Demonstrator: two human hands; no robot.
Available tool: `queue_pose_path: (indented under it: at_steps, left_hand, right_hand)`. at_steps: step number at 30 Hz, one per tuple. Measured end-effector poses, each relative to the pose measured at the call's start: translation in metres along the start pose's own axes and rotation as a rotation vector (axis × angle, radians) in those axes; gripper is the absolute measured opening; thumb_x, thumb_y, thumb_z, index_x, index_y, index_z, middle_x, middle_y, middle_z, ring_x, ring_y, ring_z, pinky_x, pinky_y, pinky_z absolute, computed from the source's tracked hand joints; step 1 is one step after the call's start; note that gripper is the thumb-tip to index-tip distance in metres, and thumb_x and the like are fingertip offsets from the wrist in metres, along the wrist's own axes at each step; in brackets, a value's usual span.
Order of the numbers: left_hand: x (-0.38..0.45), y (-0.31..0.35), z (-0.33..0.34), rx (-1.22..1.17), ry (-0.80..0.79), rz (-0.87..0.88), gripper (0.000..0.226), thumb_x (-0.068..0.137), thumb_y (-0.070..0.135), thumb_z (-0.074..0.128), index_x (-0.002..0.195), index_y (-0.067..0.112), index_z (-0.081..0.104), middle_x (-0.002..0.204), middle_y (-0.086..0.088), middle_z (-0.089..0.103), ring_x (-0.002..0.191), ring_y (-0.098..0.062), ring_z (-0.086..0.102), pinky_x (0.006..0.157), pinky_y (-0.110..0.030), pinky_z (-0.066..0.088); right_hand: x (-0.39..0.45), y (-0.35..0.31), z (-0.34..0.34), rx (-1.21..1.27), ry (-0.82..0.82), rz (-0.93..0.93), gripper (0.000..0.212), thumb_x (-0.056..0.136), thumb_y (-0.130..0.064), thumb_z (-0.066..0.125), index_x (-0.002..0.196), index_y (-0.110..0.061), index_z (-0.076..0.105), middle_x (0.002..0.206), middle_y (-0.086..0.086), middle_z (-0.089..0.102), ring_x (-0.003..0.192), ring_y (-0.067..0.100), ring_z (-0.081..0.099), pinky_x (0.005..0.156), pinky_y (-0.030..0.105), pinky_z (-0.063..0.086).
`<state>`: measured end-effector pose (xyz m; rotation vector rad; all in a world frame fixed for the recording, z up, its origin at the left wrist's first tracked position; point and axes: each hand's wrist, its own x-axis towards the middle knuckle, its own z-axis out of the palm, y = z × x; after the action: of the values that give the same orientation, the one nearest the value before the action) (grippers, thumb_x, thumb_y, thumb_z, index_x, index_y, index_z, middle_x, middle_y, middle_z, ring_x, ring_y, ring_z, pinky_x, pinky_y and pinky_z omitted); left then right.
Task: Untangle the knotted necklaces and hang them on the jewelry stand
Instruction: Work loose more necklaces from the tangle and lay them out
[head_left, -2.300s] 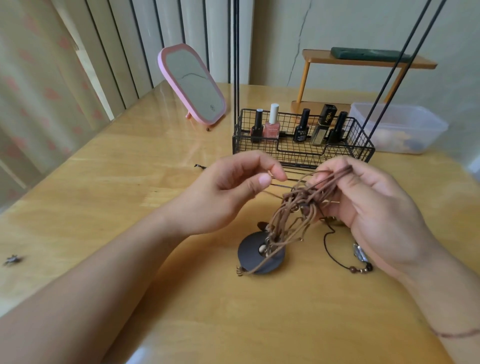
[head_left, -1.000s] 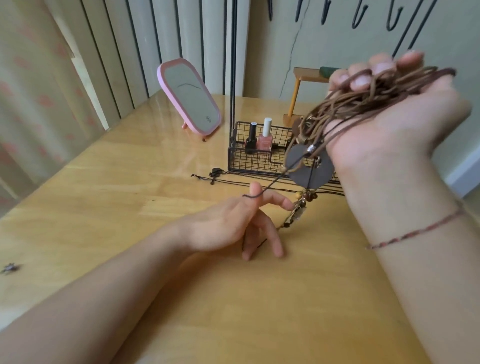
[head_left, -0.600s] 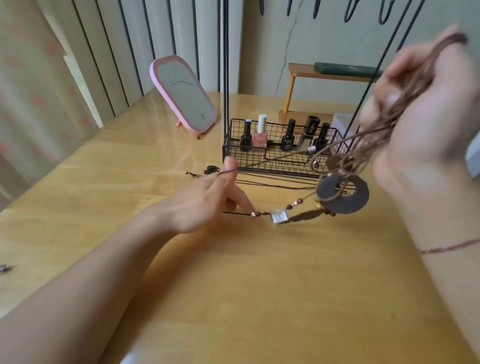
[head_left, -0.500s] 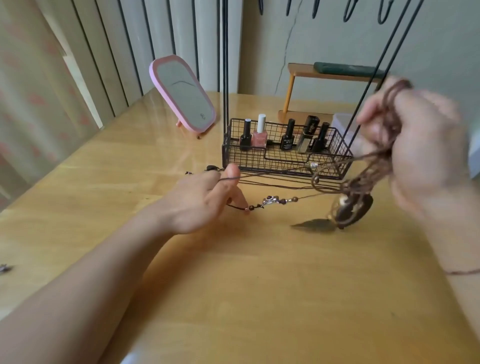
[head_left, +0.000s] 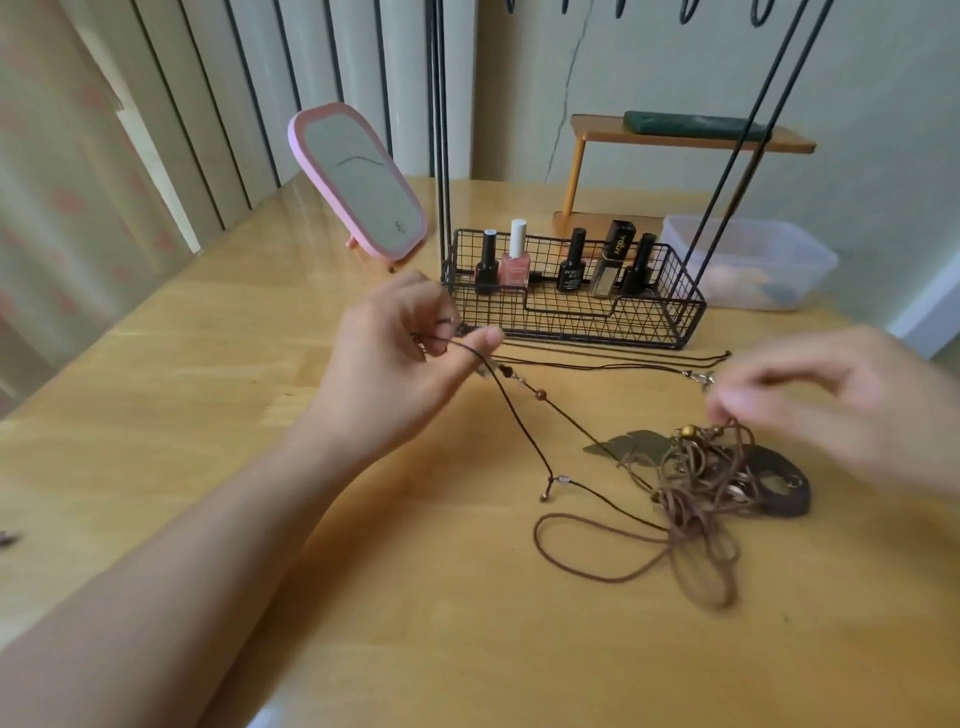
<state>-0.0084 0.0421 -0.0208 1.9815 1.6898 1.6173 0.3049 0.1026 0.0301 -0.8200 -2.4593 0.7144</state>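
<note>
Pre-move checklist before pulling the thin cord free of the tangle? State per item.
1. Left hand pinches the thin dark beaded cord: ok.
2. Right hand has a hold on something: cannot tell, blurred.
3. Brown leather cord tangle rests on the wooden table: ok.
4. Thin cord free of the tangle: not ok, it runs into it.
5. Black wire jewelry stand hooks free: ok for those in view.
</note>
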Motion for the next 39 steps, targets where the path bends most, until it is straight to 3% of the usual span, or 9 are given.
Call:
queue_pose_path:
  at_steps: [2, 9, 13, 16, 20, 25, 31, 36, 39]
  left_hand:
    - [0.001, 0.004, 0.0, -0.172, 0.041, 0.0, 0.035, 0.086, 0.027, 0.074, 0.069, 0.017, 0.045, 0.078, -0.004, 0.06, 0.07, -0.021, 0.062, 0.058, -0.037, 0.053]
    - [0.01, 0.008, -0.015, -0.798, 0.289, -0.371, 0.021, 0.1, 0.016, 0.056, 0.083, 0.018, 0.044, 0.07, -0.004, 0.067, 0.061, -0.02, 0.066, 0.052, -0.025, 0.051]
    - [0.02, -0.003, -0.03, -1.002, 0.493, -0.671, 0.014, 0.101, 0.025, 0.055, 0.092, 0.019, 0.046, 0.062, 0.004, 0.057, 0.05, -0.011, 0.052, 0.047, -0.019, 0.041]
    - [0.023, -0.018, -0.039, -0.826, 0.506, -0.803, 0.014, 0.097, 0.025, 0.06, 0.088, 0.022, 0.05, 0.056, 0.007, 0.049, 0.045, -0.01, 0.04, 0.043, -0.02, 0.029]
    - [0.023, -0.027, -0.045, -0.235, 0.107, -0.709, 0.03, 0.092, 0.022, 0.069, 0.07, 0.022, 0.048, 0.055, 0.006, 0.047, 0.045, -0.011, 0.036, 0.042, -0.019, 0.027]
    - [0.014, -0.023, -0.043, 0.492, -0.449, -0.491, 0.019, 0.084, 0.03, 0.074, 0.078, 0.023, 0.057, 0.081, -0.001, 0.063, 0.074, -0.024, 0.058, 0.066, -0.034, 0.049]
    - [0.008, -0.008, -0.047, 0.53, -0.697, -0.341, 0.033, 0.07, 0.058, 0.053, 0.082, 0.028, 0.06, 0.092, 0.006, 0.065, 0.073, -0.01, 0.056, 0.069, -0.033, 0.049]
    - [0.0, -0.006, -0.028, 0.727, -0.408, -0.135, 0.042, 0.085, 0.062, 0.043, 0.101, 0.03, 0.064, 0.108, 0.009, 0.064, 0.099, -0.017, 0.055, 0.076, -0.035, 0.051]
    - [-0.006, 0.015, -0.019, 0.154, -0.4, -0.126, 0.053, 0.087, 0.071, 0.038, 0.105, 0.028, 0.063, 0.101, 0.014, 0.067, 0.098, -0.005, 0.06, 0.08, -0.033, 0.054]
  right_hand:
    - [0.023, -0.02, 0.017, 0.013, 0.124, -0.006, 0.036, 0.083, -0.067, 0.052, 0.091, -0.038, 0.073, 0.09, -0.02, 0.073, 0.09, 0.0, 0.068, 0.079, 0.02, 0.052]
    - [0.057, -0.033, 0.082, -0.113, -0.265, 0.093, 0.042, 0.09, -0.063, 0.042, 0.081, -0.03, 0.066, 0.073, -0.005, 0.065, 0.068, 0.011, 0.058, 0.068, 0.037, 0.051]
    - [0.049, -0.021, 0.062, 0.033, -0.373, 0.167, 0.047, 0.082, -0.073, 0.047, 0.094, -0.034, 0.072, 0.093, -0.009, 0.073, 0.087, 0.008, 0.067, 0.082, 0.036, 0.054]
    - [0.041, -0.015, 0.06, 0.056, -0.421, 0.128, 0.003, 0.086, -0.046, 0.069, 0.087, -0.044, 0.069, 0.084, -0.018, 0.072, 0.072, -0.001, 0.064, 0.065, 0.016, 0.046]
    - [0.032, -0.016, 0.055, 0.142, -0.445, 0.144, 0.019, 0.09, -0.048, 0.055, 0.101, -0.046, 0.071, 0.086, -0.001, 0.074, 0.067, 0.016, 0.064, 0.064, 0.033, 0.054]
    - [0.031, -0.018, 0.05, 0.136, -0.39, 0.111, 0.024, 0.088, -0.046, 0.055, 0.102, -0.038, 0.074, 0.096, -0.02, 0.073, 0.091, 0.005, 0.069, 0.08, 0.027, 0.053]
    - [0.033, -0.024, 0.057, 0.288, -0.329, 0.12, 0.023, 0.09, -0.036, 0.057, 0.093, -0.024, 0.077, 0.091, -0.003, 0.076, 0.087, 0.014, 0.072, 0.077, 0.028, 0.056]
    - [0.034, -0.031, 0.061, 0.489, -0.292, 0.19, 0.028, 0.092, -0.032, 0.055, 0.077, -0.024, 0.077, 0.082, 0.009, 0.075, 0.079, 0.023, 0.073, 0.073, 0.033, 0.056]
    - [0.035, -0.031, 0.065, 0.551, -0.239, 0.276, 0.031, 0.097, -0.027, 0.054, 0.077, -0.015, 0.075, 0.081, 0.014, 0.074, 0.076, 0.027, 0.072, 0.071, 0.033, 0.055]
